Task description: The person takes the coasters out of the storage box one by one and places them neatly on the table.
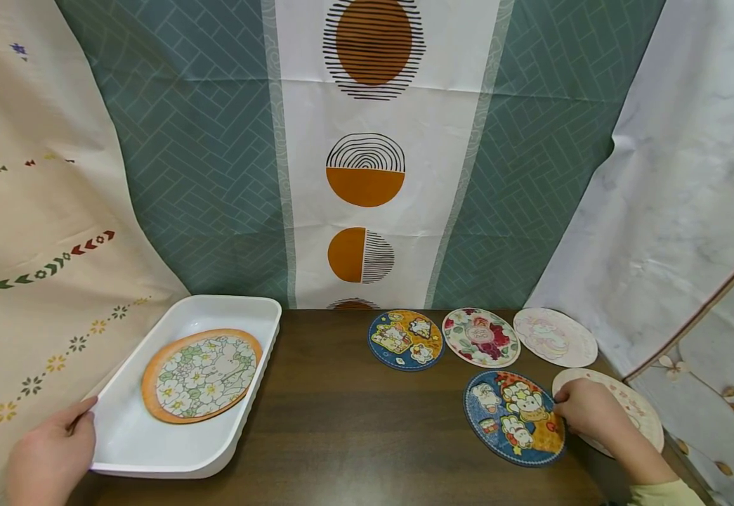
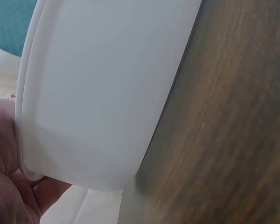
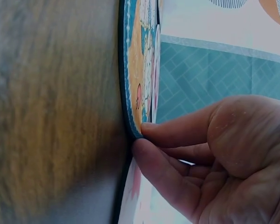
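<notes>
My left hand (image 1: pixel 53 450) grips the near left corner of a white plastic tray (image 1: pixel 133 446); the left wrist view shows the fingers round its rim (image 2: pixel 22 116). Inside the tray lie round mats, a white-flowered one (image 1: pixel 205 376) overlapping an orange one (image 1: pixel 152 383). At the right, my right hand (image 1: pixel 594 411) pinches the edge of a round blue mat (image 1: pixel 493 425) with cartoon animals between thumb and finger. In the right wrist view this mat (image 3: pixel 134 70) shows edge-on, close over the wooden table. Partly under that hand is a cream round mat (image 1: pixel 638 411).
Behind the blue mat lie a smaller blue and orange mat (image 1: pixel 379 344), a red rose mat (image 1: pixel 461 344) and a pale unicorn mat (image 1: pixel 578 344). Patterned cloths (image 1: pixel 215 176) hang at the back and both sides. Brown tabletop (image 1: pixel 354 436) stretches between tray and mats.
</notes>
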Available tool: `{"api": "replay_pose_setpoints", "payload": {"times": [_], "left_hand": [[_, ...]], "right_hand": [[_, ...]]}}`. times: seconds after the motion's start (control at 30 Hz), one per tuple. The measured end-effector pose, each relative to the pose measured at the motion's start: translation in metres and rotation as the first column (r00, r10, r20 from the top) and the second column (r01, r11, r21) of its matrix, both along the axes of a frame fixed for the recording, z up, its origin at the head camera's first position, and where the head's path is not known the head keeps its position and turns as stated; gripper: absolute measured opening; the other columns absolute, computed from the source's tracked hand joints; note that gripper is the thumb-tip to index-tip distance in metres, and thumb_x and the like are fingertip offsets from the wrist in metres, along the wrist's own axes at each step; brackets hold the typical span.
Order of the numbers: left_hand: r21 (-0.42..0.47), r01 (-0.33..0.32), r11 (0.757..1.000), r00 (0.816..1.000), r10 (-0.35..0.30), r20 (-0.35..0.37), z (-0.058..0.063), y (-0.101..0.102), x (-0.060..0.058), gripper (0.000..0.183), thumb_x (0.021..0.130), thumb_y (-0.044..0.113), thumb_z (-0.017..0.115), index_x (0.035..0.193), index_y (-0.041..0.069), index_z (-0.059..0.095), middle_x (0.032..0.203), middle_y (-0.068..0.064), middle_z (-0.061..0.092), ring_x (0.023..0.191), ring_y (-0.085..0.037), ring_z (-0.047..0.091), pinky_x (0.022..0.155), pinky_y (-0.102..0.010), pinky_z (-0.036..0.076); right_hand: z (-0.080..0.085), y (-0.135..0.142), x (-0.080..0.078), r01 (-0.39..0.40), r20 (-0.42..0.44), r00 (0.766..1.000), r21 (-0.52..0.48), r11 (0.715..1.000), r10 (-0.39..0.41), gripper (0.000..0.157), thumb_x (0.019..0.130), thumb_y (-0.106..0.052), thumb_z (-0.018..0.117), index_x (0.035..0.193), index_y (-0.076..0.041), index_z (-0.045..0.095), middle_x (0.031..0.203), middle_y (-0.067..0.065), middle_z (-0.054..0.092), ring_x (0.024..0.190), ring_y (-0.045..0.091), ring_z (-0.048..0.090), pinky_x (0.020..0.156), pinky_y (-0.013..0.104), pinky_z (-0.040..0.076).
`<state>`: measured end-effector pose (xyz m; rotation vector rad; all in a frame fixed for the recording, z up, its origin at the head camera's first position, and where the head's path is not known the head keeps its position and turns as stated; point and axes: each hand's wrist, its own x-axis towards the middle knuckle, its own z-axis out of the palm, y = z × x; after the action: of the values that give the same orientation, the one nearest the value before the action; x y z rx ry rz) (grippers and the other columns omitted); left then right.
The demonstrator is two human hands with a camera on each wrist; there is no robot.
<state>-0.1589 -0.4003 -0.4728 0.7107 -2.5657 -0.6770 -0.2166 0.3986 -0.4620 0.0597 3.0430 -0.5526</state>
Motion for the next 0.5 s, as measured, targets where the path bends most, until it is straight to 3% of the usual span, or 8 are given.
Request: {"api": "replay_pose_setpoints", "payload": {"times": [0.23, 0.5], "left_hand": [[-0.027, 0.018, 0.999, 0.999, -0.019, -0.037, -0.0008, -0.001, 0.0011, 0.034, 0.106, 0.007, 0.058, 0.132, -0.01, 0.071, 0.132, -0.036, 0.068, 0.121, -0.06, 0.064, 0.099, -0.07, 0.051], [-0.005, 0.003, 1.0, 1.0, -0.003, -0.019, -0.0009, -0.0003, 0.0001, 0.035, 0.107, 0.007, 0.057, 0.135, -0.01, 0.07, 0.134, -0.036, 0.067, 0.124, -0.06, 0.063, 0.102, -0.07, 0.05]], "right_hand": [[-0.003, 0.0009, -0.0023, -0.005, -0.003, 1.0, -0.032, 0.999, 0.005, 0.015, 0.092, -0.01, 0.084, 0.099, 0.004, 0.081, 0.077, 0.0, 0.073, 0.057, 0.014, 0.067, 0.06, 0.036, 0.055], [-0.0061, 0.0018, -0.0052, -0.041, -0.05, 0.998, -0.003, 0.999, 0.041, 0.012, 0.091, -0.009, 0.084, 0.097, 0.002, 0.084, 0.086, 0.007, 0.078, 0.068, 0.018, 0.068, 0.067, 0.042, 0.059]]}}
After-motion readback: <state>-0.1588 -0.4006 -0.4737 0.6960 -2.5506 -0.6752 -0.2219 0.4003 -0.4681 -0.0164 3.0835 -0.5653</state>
